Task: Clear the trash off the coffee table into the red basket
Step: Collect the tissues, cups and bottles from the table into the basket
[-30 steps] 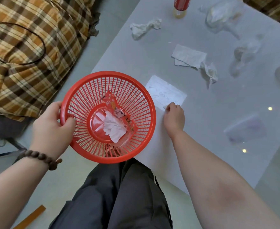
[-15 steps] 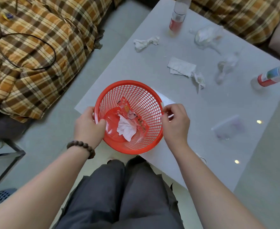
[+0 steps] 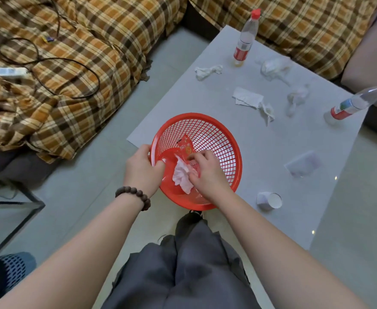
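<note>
The fingers of the right hand (image 3: 205,172) are curled down inside the red basket (image 3: 216,139), among a white tissue (image 3: 182,177) and a red wrapper (image 3: 184,148); whether anything is pinched cannot be told. The basket's near-left rim is gripped by the left hand (image 3: 142,169), thumb inside, a bead bracelet (image 3: 134,195) worn at the wrist. The basket is held over the near-left corner of the coffee table (image 3: 261,148). On the table, a paper cup (image 3: 269,200) lies on its side near the near edge. Toward the middle a flat tissue (image 3: 247,98) is seen, and a crumpled tissue (image 3: 207,71) lies near the left edge. One bottle (image 3: 245,39) stands at the far corner and another bottle (image 3: 357,102) stands at the right edge.
</note>
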The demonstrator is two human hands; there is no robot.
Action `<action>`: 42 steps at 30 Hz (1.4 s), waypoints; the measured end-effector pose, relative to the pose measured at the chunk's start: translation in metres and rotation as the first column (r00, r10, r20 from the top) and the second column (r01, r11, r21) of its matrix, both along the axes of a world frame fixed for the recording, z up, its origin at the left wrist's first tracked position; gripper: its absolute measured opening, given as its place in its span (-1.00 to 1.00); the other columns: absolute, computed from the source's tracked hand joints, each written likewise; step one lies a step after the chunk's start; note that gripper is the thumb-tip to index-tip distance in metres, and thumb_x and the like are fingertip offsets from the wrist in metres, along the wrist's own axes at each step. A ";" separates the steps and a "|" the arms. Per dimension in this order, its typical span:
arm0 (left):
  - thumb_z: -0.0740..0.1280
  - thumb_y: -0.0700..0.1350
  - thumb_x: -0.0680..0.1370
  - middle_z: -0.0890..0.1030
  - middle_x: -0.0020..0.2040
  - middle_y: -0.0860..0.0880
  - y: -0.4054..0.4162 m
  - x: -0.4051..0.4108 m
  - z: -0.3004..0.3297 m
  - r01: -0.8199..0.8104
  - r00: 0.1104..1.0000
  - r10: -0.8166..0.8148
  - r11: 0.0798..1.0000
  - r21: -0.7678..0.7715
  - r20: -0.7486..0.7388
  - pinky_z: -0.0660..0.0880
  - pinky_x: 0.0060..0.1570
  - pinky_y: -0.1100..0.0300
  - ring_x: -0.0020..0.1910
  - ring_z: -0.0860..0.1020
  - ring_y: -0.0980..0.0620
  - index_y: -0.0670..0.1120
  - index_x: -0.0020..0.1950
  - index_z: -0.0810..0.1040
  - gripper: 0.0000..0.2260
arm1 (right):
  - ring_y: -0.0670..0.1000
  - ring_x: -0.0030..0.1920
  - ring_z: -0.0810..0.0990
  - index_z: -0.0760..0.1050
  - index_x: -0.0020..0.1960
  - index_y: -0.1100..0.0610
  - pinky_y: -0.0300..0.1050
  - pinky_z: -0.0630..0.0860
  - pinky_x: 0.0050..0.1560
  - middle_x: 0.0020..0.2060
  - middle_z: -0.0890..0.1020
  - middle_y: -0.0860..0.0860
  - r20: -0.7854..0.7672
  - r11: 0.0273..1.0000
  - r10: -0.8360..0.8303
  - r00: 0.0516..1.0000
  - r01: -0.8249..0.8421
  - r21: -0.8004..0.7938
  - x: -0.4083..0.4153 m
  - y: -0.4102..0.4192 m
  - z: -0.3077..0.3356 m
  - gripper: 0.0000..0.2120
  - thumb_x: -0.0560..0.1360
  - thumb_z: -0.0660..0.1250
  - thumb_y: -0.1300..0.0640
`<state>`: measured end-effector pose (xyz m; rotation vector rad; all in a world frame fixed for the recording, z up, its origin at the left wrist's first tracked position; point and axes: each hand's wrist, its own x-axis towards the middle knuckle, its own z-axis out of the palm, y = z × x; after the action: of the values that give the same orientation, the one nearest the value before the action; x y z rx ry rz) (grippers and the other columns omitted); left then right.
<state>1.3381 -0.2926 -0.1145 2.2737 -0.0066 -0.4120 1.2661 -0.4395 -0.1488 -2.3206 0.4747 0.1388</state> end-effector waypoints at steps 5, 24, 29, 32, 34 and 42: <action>0.27 -0.25 0.47 0.62 -0.15 -0.02 0.023 -0.023 -0.001 -0.036 0.998 0.035 0.999 -0.014 -0.051 0.44 -0.35 0.25 -0.22 0.59 -0.02 -0.05 0.04 0.54 -0.80 | -0.04 0.17 0.38 0.41 0.29 0.06 -0.24 0.35 0.07 0.20 0.40 0.01 0.009 0.998 -0.002 1.000 0.003 -0.070 -0.031 0.010 0.010 -0.60 0.47 0.36 0.08; 0.29 -0.25 0.46 0.59 -0.17 -0.05 -0.028 -0.083 -0.022 -0.012 0.996 0.018 0.997 0.079 -0.082 0.41 -0.20 0.15 -0.18 0.55 -0.10 -0.10 0.05 0.55 -0.81 | 0.09 0.33 0.29 0.36 0.33 0.05 -0.03 0.36 0.24 0.35 0.31 0.06 -0.141 0.912 -0.400 0.905 0.379 -0.158 -0.170 -0.121 -0.039 -0.58 0.48 0.26 0.17; 0.28 -0.24 0.48 0.61 -0.17 -0.06 -0.071 -0.109 -0.029 -0.036 0.996 0.044 0.993 0.111 -0.072 0.58 -0.13 -0.03 -0.17 0.61 -0.14 -0.03 0.02 0.49 -0.83 | 0.14 0.44 0.15 0.27 0.41 0.01 0.09 0.26 0.35 0.46 0.21 0.09 -0.230 0.928 -0.355 0.906 0.312 -0.202 -0.194 -0.164 -0.079 -0.52 0.51 0.25 0.03; 0.28 -0.23 0.48 0.62 -0.14 -0.06 -0.093 -0.126 -0.033 -0.104 0.992 0.112 0.986 0.132 -0.055 0.61 -0.11 -0.13 -0.17 0.64 -0.17 -0.04 0.08 0.51 -0.80 | 0.14 0.47 0.11 0.24 0.43 -0.01 0.10 0.20 0.39 0.48 0.17 0.09 -0.260 0.947 -0.301 0.918 0.254 -0.197 -0.202 -0.184 -0.099 -0.47 0.51 0.28 -0.04; 0.28 -0.22 0.48 0.61 -0.12 -0.05 -0.105 -0.139 -0.036 -0.169 0.983 0.176 0.976 0.136 -0.041 0.61 -0.10 -0.15 -0.15 0.64 -0.17 -0.02 0.06 0.50 -0.80 | 0.14 0.47 0.11 0.24 0.44 -0.01 0.09 0.18 0.41 0.49 0.16 0.09 -0.257 0.960 -0.246 0.935 0.198 -0.201 -0.205 -0.194 -0.109 -0.47 0.52 0.27 -0.06; 0.32 -0.20 0.52 0.57 -0.16 0.03 -0.113 -0.177 -0.049 -0.299 0.954 0.297 0.938 0.173 0.040 0.48 -0.21 0.08 -0.25 0.50 0.21 -0.01 0.00 0.50 -0.88 | 0.15 0.52 -0.10 0.06 0.48 -0.13 0.17 0.01 0.48 0.54 -0.03 0.06 -0.364 0.983 -0.015 0.931 -0.053 -0.178 -0.194 -0.206 -0.151 -0.43 0.57 0.23 0.06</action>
<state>1.1611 -0.4055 -0.1630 2.4017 0.3783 -0.2436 1.0718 -0.6454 -0.2995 -2.4893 0.6734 0.5644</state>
